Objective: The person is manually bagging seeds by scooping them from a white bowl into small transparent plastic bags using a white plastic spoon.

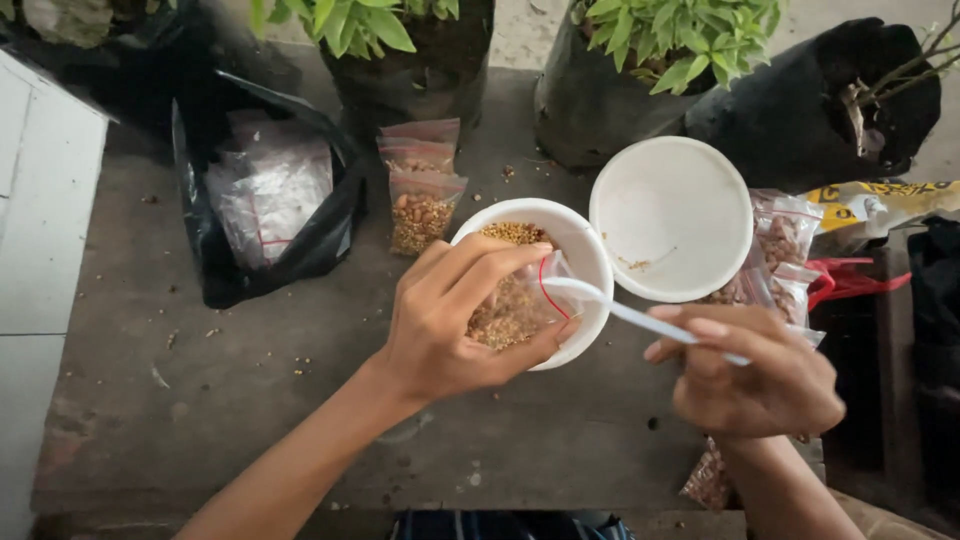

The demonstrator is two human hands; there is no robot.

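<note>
My left hand (pixel 450 315) grips a small clear zip bag (pixel 520 305) partly filled with brown seeds, holding it over a white bowl (pixel 580 245) that has more seeds in it. My right hand (pixel 760 375) holds a white plastic spoon (pixel 625 312) whose tip reaches into the bag's mouth. A second white bowl (pixel 670 215), almost bare inside with a few seed crumbs, stands just to the right of the first one.
Filled seed bags (pixel 420 190) stand behind the bowl, more bags (pixel 785 250) lie at the right. A black plastic bag (pixel 265 190) holding clear bags sits at the left. Potted plants in black grow bags (pixel 620 100) line the back. Seeds are scattered on the brown surface (pixel 200 400).
</note>
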